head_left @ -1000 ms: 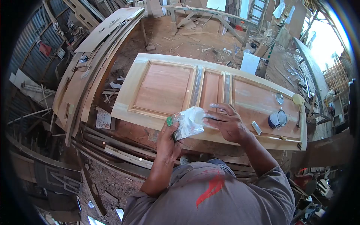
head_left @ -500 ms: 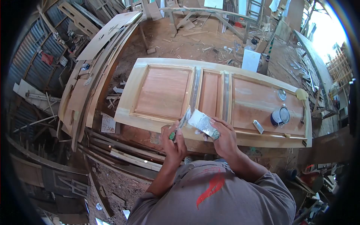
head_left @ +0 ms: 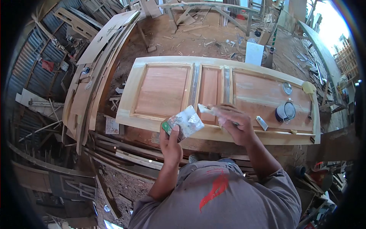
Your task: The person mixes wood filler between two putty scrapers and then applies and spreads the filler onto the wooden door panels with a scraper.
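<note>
My left hand [head_left: 171, 147] grips a wide putty knife [head_left: 188, 122] with a green handle, its flat blade smeared with white and grey filler. Closed around a second putty knife [head_left: 207, 110] is my right hand [head_left: 239, 126]; that blade shows almost edge-on, has white filler at its tip and is slightly blurred. Both blades are near each other, above the near edge of a panelled wooden door [head_left: 164, 91] lying flat. Grey filler streaks run along the door's two cross rails.
On the door's right part are an open can [head_left: 285, 112], its round lid [head_left: 286, 88], a white tube [head_left: 262, 123] and a yellowish pad [head_left: 309, 87]. Stacked boards [head_left: 97, 49] stand at the left. A wooden trestle [head_left: 209, 5] is behind, with scraps on the dirt floor.
My left hand has turned its putty knife so the blade's broad face shows. My right hand has moved up and right, turning its knife from face-on to nearly edge-on.
</note>
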{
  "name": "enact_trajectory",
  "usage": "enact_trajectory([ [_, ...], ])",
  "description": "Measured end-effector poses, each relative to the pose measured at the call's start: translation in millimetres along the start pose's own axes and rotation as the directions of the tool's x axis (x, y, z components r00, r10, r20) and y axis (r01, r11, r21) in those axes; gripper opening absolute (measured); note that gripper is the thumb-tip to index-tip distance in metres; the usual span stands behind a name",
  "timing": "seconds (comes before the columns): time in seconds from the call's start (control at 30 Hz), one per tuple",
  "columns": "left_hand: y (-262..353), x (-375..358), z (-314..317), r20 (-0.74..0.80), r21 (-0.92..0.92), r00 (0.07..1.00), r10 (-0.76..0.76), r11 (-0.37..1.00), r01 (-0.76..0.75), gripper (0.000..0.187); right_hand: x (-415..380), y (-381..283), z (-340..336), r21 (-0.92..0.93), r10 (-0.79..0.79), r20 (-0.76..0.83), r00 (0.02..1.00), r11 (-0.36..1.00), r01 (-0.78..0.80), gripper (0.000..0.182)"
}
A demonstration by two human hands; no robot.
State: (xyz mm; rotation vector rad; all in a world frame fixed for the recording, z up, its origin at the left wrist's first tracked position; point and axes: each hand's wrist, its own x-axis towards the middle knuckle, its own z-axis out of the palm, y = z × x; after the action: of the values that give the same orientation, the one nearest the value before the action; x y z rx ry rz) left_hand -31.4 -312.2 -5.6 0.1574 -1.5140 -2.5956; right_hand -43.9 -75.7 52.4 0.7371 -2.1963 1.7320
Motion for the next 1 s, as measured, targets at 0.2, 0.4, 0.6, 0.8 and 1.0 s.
enact_trajectory([
  [0.2, 15.7, -4.2, 16.9, 0.051, -0.234, 0.949, -0.312, 0.92, 0.315, 0.037, 2.2, 25.9, -12.2, -0.365, -0.245, 0.284, 0.927, 0.866, 0.341, 0.047],
  [0.4, 8.5, -9.4, 12.8, -0.043, -0.127, 0.987, -0.158, 0.98, 0.151, 0.035, -22.5, 31.3, -23.0, -0.35, -0.099, 0.108, 0.989, 0.928, 0.131, 0.042],
  [0.6, -4.9, -25.5, 17.4, 0.035, 0.368, 0.939, 0.343, 0.869, -0.331, 0.034, -57.1, 5.6, 16.3, 0.643, 0.627, 0.008, 0.779, 0.594, -0.484, 0.037],
  [0.8, -19.1, -23.9, 7.9, 0.592, 0.562, 0.559, 0.581, 0.199, -0.803, 0.03, -48.0, -3.2, 30.1, 0.829, 0.773, 0.087, 0.629, 0.293, -0.476, 0.037],
  [1.0, -17.4, -20.6, 9.4, 0.643, 0.544, 0.49, 0.588, 0.101, -0.833, 0.029, -41.6, -13.4, 20.9, 0.865, 0.732, 0.09, 0.675, 0.278, -0.417, 0.039],
])
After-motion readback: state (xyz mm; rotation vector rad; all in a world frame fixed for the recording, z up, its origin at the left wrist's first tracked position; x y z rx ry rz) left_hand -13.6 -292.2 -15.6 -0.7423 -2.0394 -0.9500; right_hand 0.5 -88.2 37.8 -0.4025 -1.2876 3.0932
